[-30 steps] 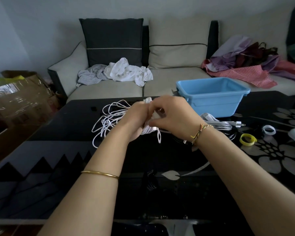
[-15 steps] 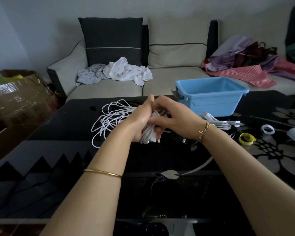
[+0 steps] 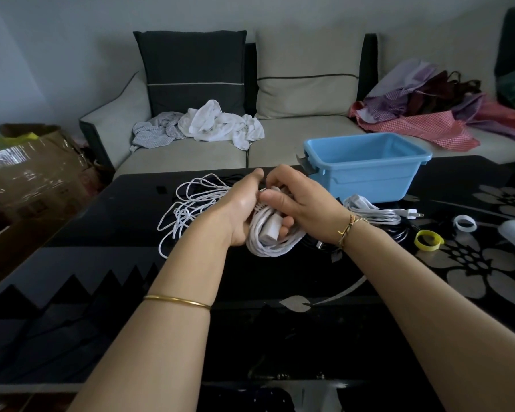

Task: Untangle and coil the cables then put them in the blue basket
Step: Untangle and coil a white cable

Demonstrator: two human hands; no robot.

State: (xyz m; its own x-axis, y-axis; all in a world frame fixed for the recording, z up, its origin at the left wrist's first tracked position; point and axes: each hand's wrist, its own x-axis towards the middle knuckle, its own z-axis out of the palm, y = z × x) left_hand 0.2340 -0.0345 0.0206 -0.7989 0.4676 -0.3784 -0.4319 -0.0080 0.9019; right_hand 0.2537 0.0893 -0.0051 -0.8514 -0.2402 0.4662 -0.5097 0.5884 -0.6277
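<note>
Both hands meet over the middle of the black table. My left hand (image 3: 238, 209) grips a coiled white cable bundle (image 3: 268, 242) with a white plug block at its front. My right hand (image 3: 298, 200) curls over the top of the same bundle, fingers wrapped round its strands. A loose tangle of white cable (image 3: 188, 203) trails left from the hands across the table. Another coiled white cable with a two-pin plug (image 3: 378, 212) lies to the right, in front of the blue basket (image 3: 366, 171), which is empty.
A yellow ring (image 3: 428, 240) and a white ring (image 3: 465, 223) lie on the flower-patterned table (image 3: 280, 292) at right. A dark cable (image 3: 321, 246) lies under my right wrist. Behind stands a sofa with clothes (image 3: 214, 126); cardboard boxes (image 3: 33, 171) sit at left.
The bundle has been turned in my hands and now hangs lower, with its white plug block showing at the front. Both hands stay together in the same spot.
</note>
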